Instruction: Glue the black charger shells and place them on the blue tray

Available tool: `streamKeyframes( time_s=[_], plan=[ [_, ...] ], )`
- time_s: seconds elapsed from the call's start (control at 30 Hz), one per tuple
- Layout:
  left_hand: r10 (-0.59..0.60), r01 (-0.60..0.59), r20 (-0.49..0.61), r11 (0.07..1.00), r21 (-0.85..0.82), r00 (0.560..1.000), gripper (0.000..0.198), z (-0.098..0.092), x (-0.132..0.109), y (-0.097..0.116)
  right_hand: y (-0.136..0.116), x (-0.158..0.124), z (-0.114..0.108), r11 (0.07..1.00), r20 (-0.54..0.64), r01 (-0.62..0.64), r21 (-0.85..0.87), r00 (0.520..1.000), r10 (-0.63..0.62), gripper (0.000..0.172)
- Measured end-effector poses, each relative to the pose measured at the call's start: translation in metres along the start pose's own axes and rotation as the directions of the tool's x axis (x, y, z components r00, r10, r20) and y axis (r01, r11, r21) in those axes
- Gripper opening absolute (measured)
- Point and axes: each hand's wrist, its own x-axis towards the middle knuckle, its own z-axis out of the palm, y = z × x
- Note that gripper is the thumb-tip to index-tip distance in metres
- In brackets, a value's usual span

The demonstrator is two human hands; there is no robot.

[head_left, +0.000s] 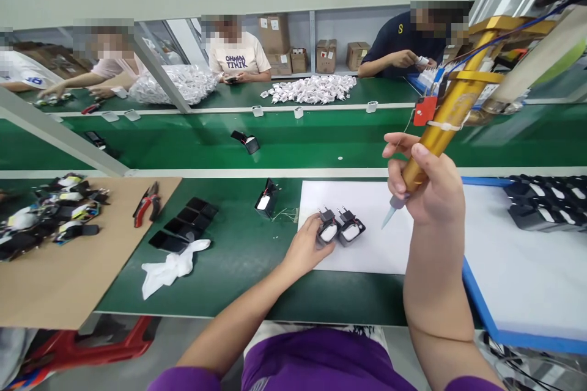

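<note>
- From here I see the person's left hand (306, 247) clamped on the left black adapter (328, 233), thumb at the near side, near the left edge of a white sheet (373, 253) on the green desk (243, 275).
- A right black adapter (352, 231) sits just beside it, prongs up too.
- The right hand (433, 186) has its fingers wrapped round a gold dispenser (443, 125), the nozzle (389, 215) tilted down over the sheet, well apart from both adapters.
- By the desk's far edge, left of the sheet, stands an open black case (266, 200).
- Farther left, black covers (183, 223) lie in a row, a white cloth (172, 267) touching the nearest.
- Red-handled pliers (147, 204) rest near the right edge of a brown board (59, 293).
</note>
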Motion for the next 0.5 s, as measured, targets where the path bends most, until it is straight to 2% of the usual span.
streamKeyframes(
  time_s=[0.13,0.3,0.5],
  plan=[
    [-0.016,0.019,-0.070,0.999,0.040,0.997,0.031,-0.009,-0.004,0.009,0.001,-0.003,0.012,0.998,-0.030,0.017,0.058,0.999,-0.016,0.022],
    [0.075,-0.073,-0.096,0.997,0.016,0.993,0.029,-0.023,-0.013,0.039,0.000,-0.010,0.024,0.993,-0.002,0.020,0.114,1.000,-0.020,0.023],
    [0.123,-0.134,-0.109,0.986,-0.097,0.986,0.029,-0.018,-0.014,0.070,0.003,-0.013,0.024,0.992,0.010,0.053,0.117,0.998,-0.054,0.020]
  ],
)
